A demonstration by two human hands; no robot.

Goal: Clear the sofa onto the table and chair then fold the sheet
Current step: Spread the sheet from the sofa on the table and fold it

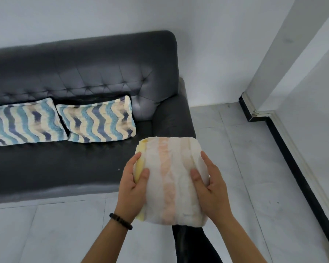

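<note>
Sheet [171,179], folded into a thick white bundle with pale orange and yellow stripes, is held above the tiled floor [46,234], just in front of the right end of the dark sofa [46,168]. The left hand [133,186] and the right hand [211,188] each grip one side, thumbs on top. Beyond, two wavy-striped cushions [25,124] [99,122] lie side by side against the sofa's tufted back

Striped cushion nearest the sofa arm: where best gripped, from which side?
Probably its near right corner, from the front: the cushion leans on the sofa backrest, that corner is free, and its left edge meets the other cushion. The left hand and right hand hold the sheet.
</note>
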